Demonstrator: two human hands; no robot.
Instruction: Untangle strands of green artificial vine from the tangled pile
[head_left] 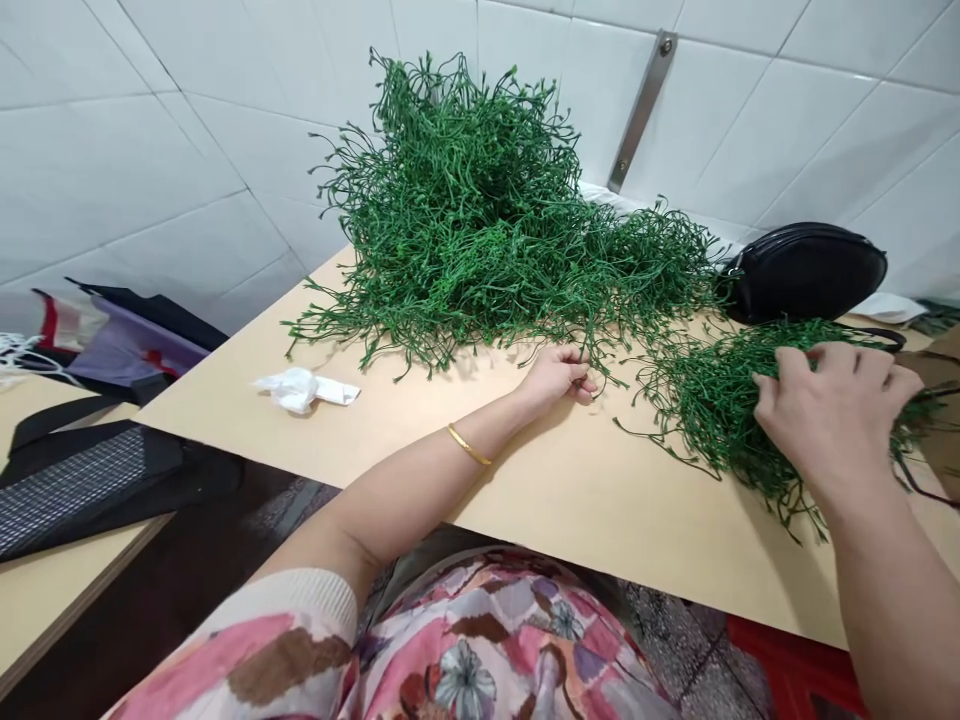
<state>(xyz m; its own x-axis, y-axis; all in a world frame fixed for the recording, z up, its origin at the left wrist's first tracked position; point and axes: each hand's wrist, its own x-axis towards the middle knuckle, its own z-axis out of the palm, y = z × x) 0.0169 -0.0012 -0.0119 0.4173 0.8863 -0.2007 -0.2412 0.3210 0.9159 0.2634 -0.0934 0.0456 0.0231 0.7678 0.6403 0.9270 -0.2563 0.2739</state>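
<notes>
A big heap of thin, dark green artificial plant stems with small buds at the tips covers the back of the table. At its front edge, my left hand is closed in a pinch on a green stem, low over the tabletop. A gold bangle circles my left wrist. My right hand lies over a smaller pile of the same stems, its fingers bent and apart. Its fingertips on the far side are partly hidden.
On the light wooden table are a crumpled white tissue at left and a black zipped pouch at back right. A metal bracket is fixed to the tiled wall. Black mesh bags lie on another table at left.
</notes>
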